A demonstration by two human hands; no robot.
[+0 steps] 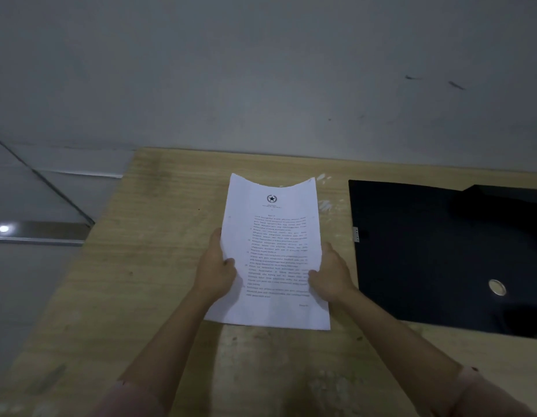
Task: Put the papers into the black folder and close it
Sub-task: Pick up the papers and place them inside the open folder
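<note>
A stack of white printed papers [271,236] with an emblem at the top is held over the middle of the wooden table. My left hand [216,270] grips its left edge and my right hand [331,273] grips its right edge, thumbs on the top sheet. The far end of the papers curves upward at both corners. The black folder [426,251] lies flat on the table to the right of the papers, with a round metal ring hole near its front and a small metal fitting on its left edge. Its right part runs out of view.
The wooden table [159,266] stands against a grey wall [261,70]. Its left edge drops to a tiled floor [35,191] with a bright light reflection. White scuff marks lie on the tabletop just right of the papers' far end.
</note>
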